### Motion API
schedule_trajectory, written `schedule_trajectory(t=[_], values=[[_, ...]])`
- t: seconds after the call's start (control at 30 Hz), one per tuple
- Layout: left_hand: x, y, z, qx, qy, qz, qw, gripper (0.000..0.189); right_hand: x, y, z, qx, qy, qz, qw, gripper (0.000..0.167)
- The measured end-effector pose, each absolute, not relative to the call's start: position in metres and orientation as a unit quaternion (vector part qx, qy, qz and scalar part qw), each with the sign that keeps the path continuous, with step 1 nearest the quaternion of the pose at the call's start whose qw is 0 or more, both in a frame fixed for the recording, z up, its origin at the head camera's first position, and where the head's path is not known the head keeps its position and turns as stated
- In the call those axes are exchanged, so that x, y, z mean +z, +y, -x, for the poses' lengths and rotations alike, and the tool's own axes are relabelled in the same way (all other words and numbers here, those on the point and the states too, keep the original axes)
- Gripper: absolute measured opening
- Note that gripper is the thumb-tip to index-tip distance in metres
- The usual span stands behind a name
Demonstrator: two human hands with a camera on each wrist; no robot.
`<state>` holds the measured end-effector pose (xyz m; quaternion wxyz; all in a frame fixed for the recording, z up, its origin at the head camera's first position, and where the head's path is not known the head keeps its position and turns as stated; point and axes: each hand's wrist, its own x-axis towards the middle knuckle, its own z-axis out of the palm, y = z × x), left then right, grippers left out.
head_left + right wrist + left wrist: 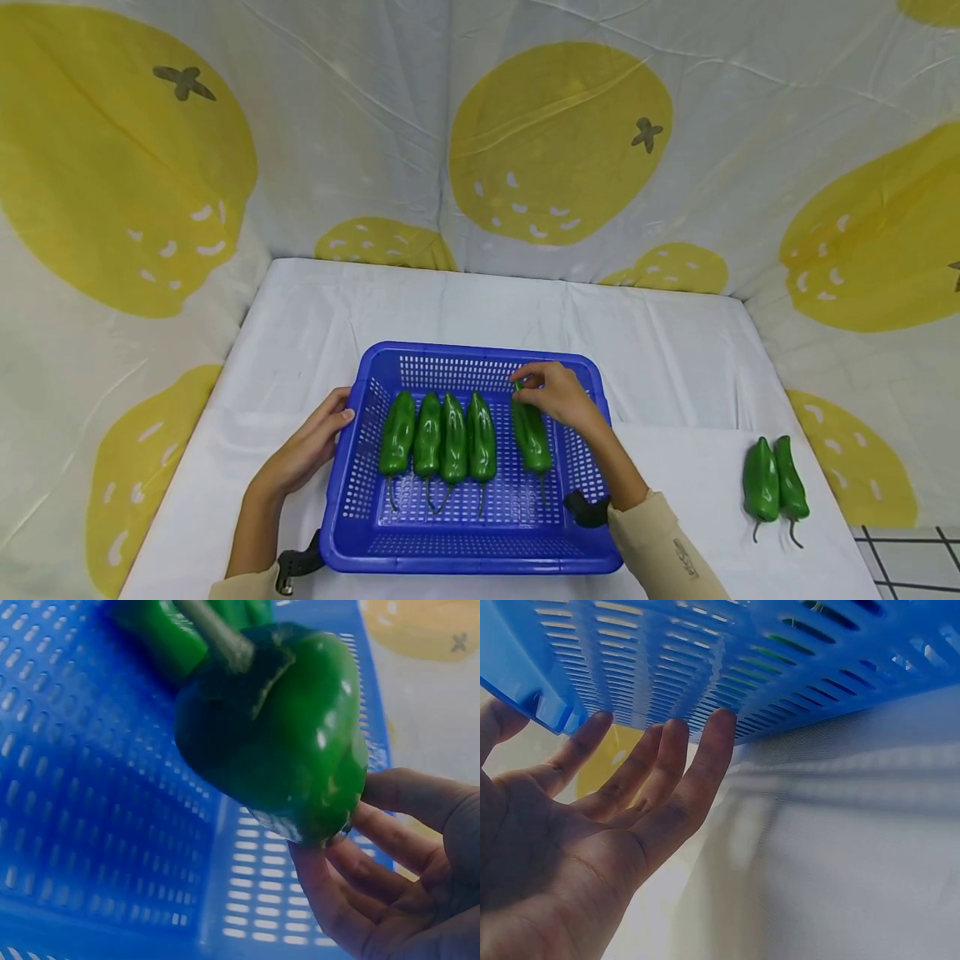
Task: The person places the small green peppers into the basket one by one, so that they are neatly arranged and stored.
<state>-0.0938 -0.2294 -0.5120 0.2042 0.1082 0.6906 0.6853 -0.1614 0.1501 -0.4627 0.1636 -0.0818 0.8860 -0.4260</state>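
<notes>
A blue plastic basket (472,565) with slotted walls stands on the white-covered table. At its left rim is my left hand (303,450), thumb at the rim and fingertips (718,727) against the outer wall. Inside the basket's right part, my right hand (557,398) pinches a green pepper (532,442) by its tapered far end, its stem pointing toward me. The right wrist view shows this pepper (300,735) large, fingertips at its tip. Several more green peppers (453,442) lie side by side in the basket, stems toward me.
Two green peppers (762,483) lie together on the white tablecloth (675,475) at the right. A cloth with large yellow fruit prints (562,142) hangs around the back and sides. Black wrist mounts (587,508) sit near the basket's front corners.
</notes>
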Motion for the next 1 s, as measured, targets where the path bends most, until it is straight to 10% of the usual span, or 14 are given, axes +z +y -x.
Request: schedule_trajectory(t=[1.0], values=[[-0.511,-0.229,0.094,0.689,0.686,-0.111,0.205,0.044,-0.492,0.128,0.161,-0.452,0.862,0.059,0.223,0.020]])
